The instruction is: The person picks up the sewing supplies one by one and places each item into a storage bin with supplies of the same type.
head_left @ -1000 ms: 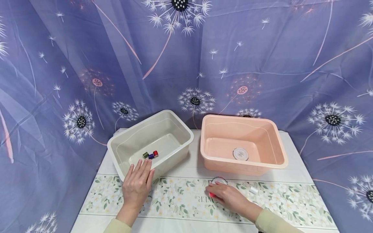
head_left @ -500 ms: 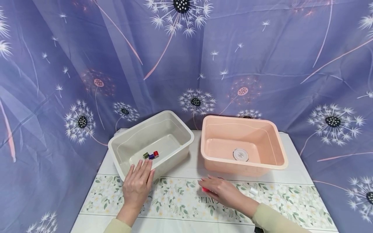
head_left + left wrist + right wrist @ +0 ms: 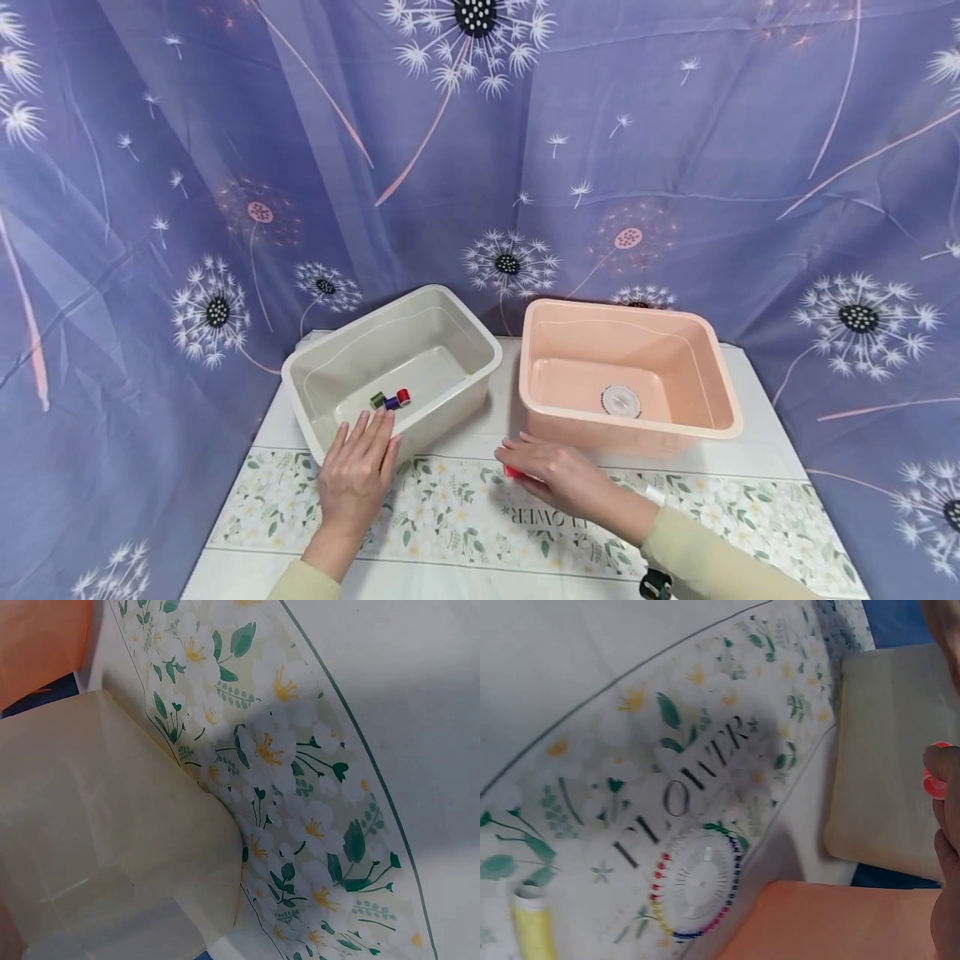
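My left hand (image 3: pixel 356 479) rests with straight fingers on the near rim of the grey bin (image 3: pixel 457 400). Inside that bin lie a green thread spool (image 3: pixel 377 400), a purple one (image 3: pixel 392 403) and a red one (image 3: pixel 403 397). My right hand (image 3: pixel 558 477) pinches a bright red thread spool (image 3: pixel 934 784) between thumb and fingers, above the table and left of the pink bin (image 3: pixel 630 427). On the cloth, a round wheel of coloured-head pins (image 3: pixel 697 881) shows in the right wrist view; my right hand hides it in the head view.
Another pin wheel (image 3: pixel 621 402) lies inside the pink bin. A pale spool (image 3: pixel 655 495), yellowish in the right wrist view, stands beyond my right forearm. A flower-printed cloth (image 3: pixel 465 517) covers the table, and a dandelion-patterned curtain (image 3: pixel 420 167) hangs behind.
My right hand has moved left and slightly away from me, lifting the red spool off the area near the pin wheel. My left hand stays on the grey bin's rim.
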Available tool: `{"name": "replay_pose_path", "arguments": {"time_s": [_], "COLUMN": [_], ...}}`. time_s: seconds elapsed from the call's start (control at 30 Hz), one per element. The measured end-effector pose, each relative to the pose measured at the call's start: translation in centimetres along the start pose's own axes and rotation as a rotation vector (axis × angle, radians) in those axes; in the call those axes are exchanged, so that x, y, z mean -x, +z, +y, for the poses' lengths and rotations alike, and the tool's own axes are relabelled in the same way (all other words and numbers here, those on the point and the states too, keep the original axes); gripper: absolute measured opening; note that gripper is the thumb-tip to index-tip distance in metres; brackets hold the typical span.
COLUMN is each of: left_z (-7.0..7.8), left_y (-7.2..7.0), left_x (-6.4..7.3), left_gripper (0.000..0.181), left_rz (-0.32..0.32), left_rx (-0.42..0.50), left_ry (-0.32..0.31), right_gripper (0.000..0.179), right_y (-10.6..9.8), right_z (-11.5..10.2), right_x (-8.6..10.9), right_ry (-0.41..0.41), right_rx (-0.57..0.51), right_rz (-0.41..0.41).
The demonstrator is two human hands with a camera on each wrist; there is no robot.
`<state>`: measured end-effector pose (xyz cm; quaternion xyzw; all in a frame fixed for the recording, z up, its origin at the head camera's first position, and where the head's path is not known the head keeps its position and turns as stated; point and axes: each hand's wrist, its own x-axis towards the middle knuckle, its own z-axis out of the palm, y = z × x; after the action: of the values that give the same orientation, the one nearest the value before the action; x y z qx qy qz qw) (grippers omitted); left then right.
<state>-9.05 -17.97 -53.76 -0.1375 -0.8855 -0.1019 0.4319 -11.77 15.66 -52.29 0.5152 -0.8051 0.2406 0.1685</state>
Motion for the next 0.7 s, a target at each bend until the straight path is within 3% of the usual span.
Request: {"name": "replay_pose_path", "arguments": {"time_s": [0.3, 0.7], "left_z": [0.0, 0.1], "left_y": [-0.1, -0.1], "left_x": [0.1, 0.0], "left_gripper": [0.046, 0.046], "left_rz": [-0.043, -0.027], "left_rx": [-0.007, -0.002], "left_ry": [-0.006, -0.003], "right_gripper": [0.050, 0.053], "right_y": [-1.1, -2.5], "right_z": [0.2, 0.6], "right_x": [-1.9, -4.2], "right_ry": [-0.034, -0.057], "right_rx": [0.037, 0.064], "right_rz": [0.007, 0.012]}}
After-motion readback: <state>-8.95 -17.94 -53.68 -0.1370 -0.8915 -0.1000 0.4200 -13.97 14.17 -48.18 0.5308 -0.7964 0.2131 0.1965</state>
